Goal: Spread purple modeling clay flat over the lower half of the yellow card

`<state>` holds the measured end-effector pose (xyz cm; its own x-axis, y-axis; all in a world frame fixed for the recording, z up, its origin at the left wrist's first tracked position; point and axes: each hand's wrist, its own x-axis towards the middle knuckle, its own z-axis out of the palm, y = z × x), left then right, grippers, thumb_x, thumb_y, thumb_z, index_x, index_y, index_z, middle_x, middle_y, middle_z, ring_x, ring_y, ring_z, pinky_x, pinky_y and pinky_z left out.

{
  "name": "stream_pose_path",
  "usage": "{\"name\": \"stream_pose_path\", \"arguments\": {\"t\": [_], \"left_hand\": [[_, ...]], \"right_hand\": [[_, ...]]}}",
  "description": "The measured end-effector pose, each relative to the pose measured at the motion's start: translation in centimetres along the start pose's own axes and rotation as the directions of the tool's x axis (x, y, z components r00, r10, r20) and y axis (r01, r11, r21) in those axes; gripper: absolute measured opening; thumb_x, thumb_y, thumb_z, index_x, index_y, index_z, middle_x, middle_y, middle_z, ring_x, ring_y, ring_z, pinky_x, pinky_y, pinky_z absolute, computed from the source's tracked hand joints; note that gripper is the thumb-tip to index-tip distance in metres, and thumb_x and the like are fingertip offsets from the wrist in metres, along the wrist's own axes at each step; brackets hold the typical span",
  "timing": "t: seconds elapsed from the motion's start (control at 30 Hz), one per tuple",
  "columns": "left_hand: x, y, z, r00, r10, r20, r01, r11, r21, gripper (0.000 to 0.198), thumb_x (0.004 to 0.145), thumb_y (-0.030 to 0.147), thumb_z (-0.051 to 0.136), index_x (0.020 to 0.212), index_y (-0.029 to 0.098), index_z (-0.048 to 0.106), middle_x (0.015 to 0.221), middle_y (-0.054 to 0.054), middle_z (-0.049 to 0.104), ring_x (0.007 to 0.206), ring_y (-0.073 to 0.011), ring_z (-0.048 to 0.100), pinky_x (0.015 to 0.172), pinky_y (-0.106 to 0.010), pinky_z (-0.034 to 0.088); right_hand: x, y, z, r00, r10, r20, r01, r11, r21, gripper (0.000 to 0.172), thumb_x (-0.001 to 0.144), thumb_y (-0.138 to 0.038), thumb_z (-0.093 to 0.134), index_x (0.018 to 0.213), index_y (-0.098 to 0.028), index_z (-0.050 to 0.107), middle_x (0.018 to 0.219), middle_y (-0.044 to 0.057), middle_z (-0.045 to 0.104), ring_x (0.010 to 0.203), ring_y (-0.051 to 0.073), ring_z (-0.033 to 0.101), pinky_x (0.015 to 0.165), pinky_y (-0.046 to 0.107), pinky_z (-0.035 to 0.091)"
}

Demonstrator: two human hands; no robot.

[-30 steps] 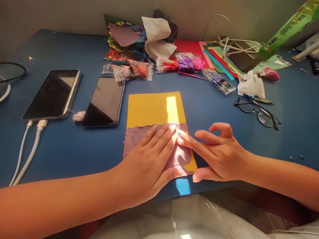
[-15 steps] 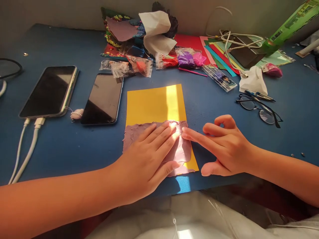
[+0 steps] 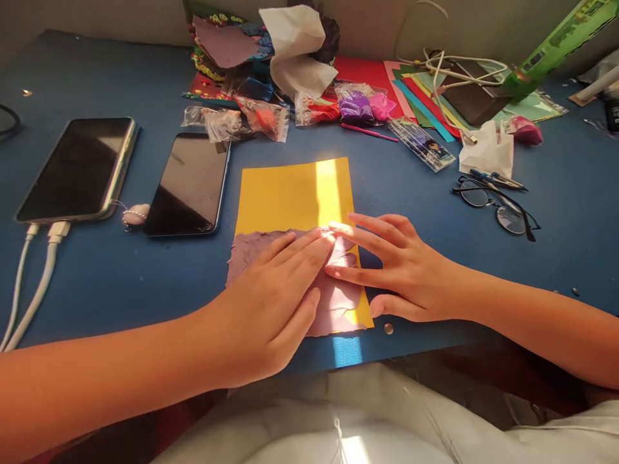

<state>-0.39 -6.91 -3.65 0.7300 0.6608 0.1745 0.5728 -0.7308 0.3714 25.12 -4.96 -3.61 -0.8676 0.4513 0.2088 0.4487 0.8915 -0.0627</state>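
Note:
A yellow sheet (image 3: pixel 285 196) lies on the blue table, its lower part covered by a layer of mauve clay (image 3: pixel 249 248) with rough, wavy edges. My left hand (image 3: pixel 278 296) rests flat on the clay, fingers stretched out and pointing up to the right, hiding the middle of the layer. From the right, my right hand (image 3: pixel 401 270) reaches over the sheet's right edge with its fingers spread. Its index and middle fingertips are beside or on the clay, close to my left fingertips. Neither hand grips anything. Sunlight falls in a strip across sheet and clay.
Two phones (image 3: pixel 80 171) (image 3: pixel 191 187) lie at the left, one with white cables. Behind are bagged clay pieces (image 3: pixel 358 106), a pink stick (image 3: pixel 370 133), coloured papers (image 3: pixel 420 106) and white paper (image 3: pixel 297 51). Eyeglasses (image 3: pixel 498 205) lie at the right.
My right hand has moved left over the clay, and its curled fingers have spread out. My left thumb has drawn closer to its fingers. The whole view has shifted slightly.

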Motion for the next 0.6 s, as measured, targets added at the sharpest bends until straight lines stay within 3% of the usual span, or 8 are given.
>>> {"name": "stream_pose_path", "arguments": {"t": [0.1,0.23,0.4,0.6], "left_hand": [[0.1,-0.4,-0.7,0.999,0.011,0.033,-0.008,0.997,-0.081,0.053,0.094,0.007,0.026,0.142,0.015,0.047,0.149,-0.003,0.049,0.142,-0.0157,0.037,0.121,-0.038,0.026],[0.7,-1.2,-1.1,0.989,0.136,0.051,-0.128,0.981,-0.143,0.046,0.093,0.007,0.03,0.129,0.011,0.059,0.138,-0.01,0.059,0.138,-0.0224,0.044,0.121,-0.045,0.027],[1.3,-2.3,-0.6,0.966,0.259,0.02,-0.249,0.944,-0.216,0.042,0.094,0.006,0.032,0.129,0.01,0.056,0.136,-0.012,0.059,0.139,-0.0209,0.041,0.119,-0.042,0.031],[1.2,-2.6,0.2,0.949,0.312,0.035,-0.306,0.943,-0.13,0.038,0.096,0.014,0.037,0.13,0.009,0.054,0.144,-0.016,0.051,0.142,-0.0279,0.036,0.119,-0.05,0.029]], "right_hand": [[0.1,-0.1,0.0,1.0,-0.017,0.024,0.016,0.999,0.039,0.06,0.1,-0.06,0.018,0.14,-0.029,0.049,0.155,0.014,0.035,0.148,0.032,0.018,0.108,0.058,0.023],[0.4,-0.6,0.2,0.995,-0.09,0.035,0.087,0.994,0.062,0.062,0.098,-0.064,0.023,0.143,-0.029,0.046,0.156,0.013,0.035,0.15,0.03,0.013,0.113,0.059,0.015],[1.3,-0.7,0.8,0.986,-0.164,0.022,0.161,0.984,0.08,0.064,0.096,-0.067,0.024,0.143,-0.028,0.046,0.157,0.012,0.034,0.149,0.029,0.017,0.115,0.059,0.008],[2.0,-1.1,0.7,0.979,-0.203,0.005,0.201,0.975,0.096,0.061,0.097,-0.066,0.026,0.138,-0.027,0.05,0.156,0.012,0.035,0.15,0.029,0.016,0.116,0.061,0.006]]}}
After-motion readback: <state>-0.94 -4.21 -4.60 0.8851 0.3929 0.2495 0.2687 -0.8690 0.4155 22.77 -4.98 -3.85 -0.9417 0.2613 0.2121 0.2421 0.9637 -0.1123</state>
